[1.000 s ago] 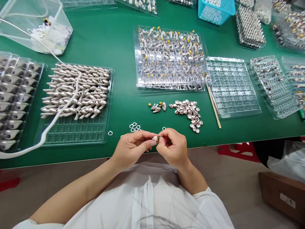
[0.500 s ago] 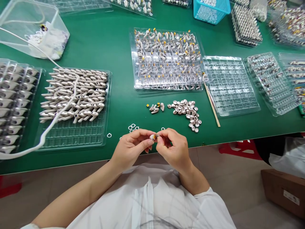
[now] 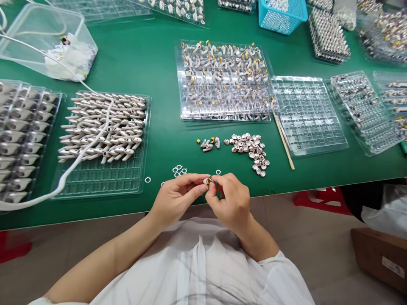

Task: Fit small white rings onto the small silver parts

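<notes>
Just past the table's front edge, my left hand [image 3: 174, 195] pinches a small pale earbud shell [image 3: 205, 181] with an orange-yellow strip on it. My right hand [image 3: 231, 197] has its fingers closed round the rim of a small round metallic cap [image 3: 210, 180] set against the shell. Fingertips partly cover both parts. Ahead of my hands lie a few loose earbud stems [image 3: 208, 145] with orange tabs and a pile of beige round caps [image 3: 248, 144]. White rings [image 3: 179, 170] are scattered near my left fingers.
A clear tray of earbud parts [image 3: 222, 114] stands ahead, with a wooden stick [image 3: 284, 142] and another clear tray [image 3: 311, 146] to its right. At left are a tray of beige shells [image 3: 98, 186], a white cable [image 3: 68, 171] and a clear bin [image 3: 85, 40]. A blue basket [image 3: 281, 21] stands far back.
My right thumb has shifted down and away from my index finger, so more of the cap's rim shows. My left hand keeps its pinch. The view has shifted slightly.
</notes>
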The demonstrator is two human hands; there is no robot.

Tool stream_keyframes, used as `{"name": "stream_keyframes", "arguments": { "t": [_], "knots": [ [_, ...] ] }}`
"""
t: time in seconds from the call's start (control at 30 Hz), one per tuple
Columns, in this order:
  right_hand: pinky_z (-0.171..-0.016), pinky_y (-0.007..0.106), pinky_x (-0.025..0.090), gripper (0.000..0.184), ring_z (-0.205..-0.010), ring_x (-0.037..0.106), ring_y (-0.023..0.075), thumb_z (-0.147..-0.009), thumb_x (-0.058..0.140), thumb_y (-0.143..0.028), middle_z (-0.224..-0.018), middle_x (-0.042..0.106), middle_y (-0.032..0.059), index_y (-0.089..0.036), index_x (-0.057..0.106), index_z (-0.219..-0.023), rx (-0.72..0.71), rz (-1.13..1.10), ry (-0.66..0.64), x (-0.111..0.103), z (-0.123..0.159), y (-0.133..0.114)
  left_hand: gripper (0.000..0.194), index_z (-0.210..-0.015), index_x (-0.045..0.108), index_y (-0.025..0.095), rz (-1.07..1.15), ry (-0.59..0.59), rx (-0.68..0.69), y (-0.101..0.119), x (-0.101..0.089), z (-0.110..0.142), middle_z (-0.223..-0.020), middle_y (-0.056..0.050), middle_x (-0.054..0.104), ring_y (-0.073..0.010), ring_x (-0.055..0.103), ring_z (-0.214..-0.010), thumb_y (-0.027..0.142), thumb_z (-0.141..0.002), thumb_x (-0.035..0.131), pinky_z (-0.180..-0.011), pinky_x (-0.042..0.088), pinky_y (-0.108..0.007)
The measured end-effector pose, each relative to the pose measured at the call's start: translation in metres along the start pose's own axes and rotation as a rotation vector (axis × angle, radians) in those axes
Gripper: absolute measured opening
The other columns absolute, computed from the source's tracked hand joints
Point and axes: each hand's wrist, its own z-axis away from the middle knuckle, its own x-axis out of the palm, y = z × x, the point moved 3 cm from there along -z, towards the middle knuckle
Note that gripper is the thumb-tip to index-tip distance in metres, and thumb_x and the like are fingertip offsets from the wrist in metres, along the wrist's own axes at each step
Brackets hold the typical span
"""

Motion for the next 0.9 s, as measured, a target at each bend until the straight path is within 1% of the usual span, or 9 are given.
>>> {"name": "stream_keyframes", "arguments": {
  "t": [0.13,0.33,0.53,0.63,0.8,0.9],
  "knots": [
    [-0.050,0.026,0.049,0.020,-0.058,0.062,0.0155,-0.084,0.056,-0.012,-0.072,0.068,0.0052,-0.019,0.059,-0.103,-0.051,0.020,0.008,0.0009,0.0017,-0.0012,0.021,-0.093,0.076,0.016,0.008,-0.020,-0.026,0.0031,0.0016,0.0001,-0.083,-0.006,0.078,-0.0183,0.074,-0.075,0.029,-0.076,0.077,-0.070,0.063,-0.025],
    [-0.050,0.026,0.050,0.021,-0.056,0.061,0.0145,-0.084,0.058,-0.011,-0.073,0.068,0.0045,-0.020,0.058,-0.104,-0.035,-0.008,-0.006,0.0028,0.0037,-0.0003,0.024,-0.100,0.075,0.014,-0.005,-0.024,-0.045,0.0058,0.0003,0.0017,-0.087,-0.006,0.078,-0.0183,0.074,-0.077,0.027,-0.079,0.073,-0.071,0.064,-0.024],
    [-0.050,0.025,0.050,0.021,-0.057,0.061,0.0140,-0.085,0.059,-0.011,-0.073,0.069,0.0049,-0.019,0.059,-0.103,-0.046,-0.023,-0.017,0.0027,0.0047,-0.0010,0.026,-0.102,0.075,0.013,-0.003,-0.004,-0.057,0.0049,-0.0004,0.0035,-0.087,-0.007,0.079,-0.0189,0.075,-0.079,0.027,-0.080,0.071,-0.070,0.064,-0.024],
    [-0.050,0.024,0.049,0.019,-0.057,0.060,0.0129,-0.084,0.060,-0.010,-0.073,0.069,0.0050,-0.017,0.060,-0.101,-0.035,-0.053,-0.036,0.0033,0.0048,-0.0003,0.024,-0.099,0.076,0.013,0.007,0.015,-0.051,0.0055,-0.0010,0.0032,-0.085,-0.006,0.078,-0.0169,0.074,-0.075,0.025,-0.079,0.071,-0.068,0.063,-0.021],
    [-0.051,0.022,0.049,0.014,-0.054,0.057,0.0101,-0.086,0.059,-0.011,-0.071,0.067,0.0024,-0.017,0.061,-0.098,-0.020,-0.113,-0.034,0.0038,0.0032,-0.0016,0.019,-0.091,0.078,0.012,-0.002,0.065,-0.042,0.0065,-0.0015,0.0026,-0.079,-0.005,0.078,-0.0138,0.072,-0.066,0.021,-0.076,0.070,-0.061,0.061,-0.018],
    [-0.050,0.022,0.049,0.016,-0.055,0.058,0.0104,-0.086,0.059,-0.010,-0.071,0.068,0.0026,-0.017,0.061,-0.100,-0.048,-0.099,-0.015,0.0042,0.0032,-0.0041,0.017,-0.088,0.078,0.012,-0.021,0.092,-0.011,0.0060,-0.0013,0.0027,-0.078,-0.005,0.077,-0.0135,0.072,-0.065,0.018,-0.074,0.070,-0.060,0.060,-0.017]
  ]
}}
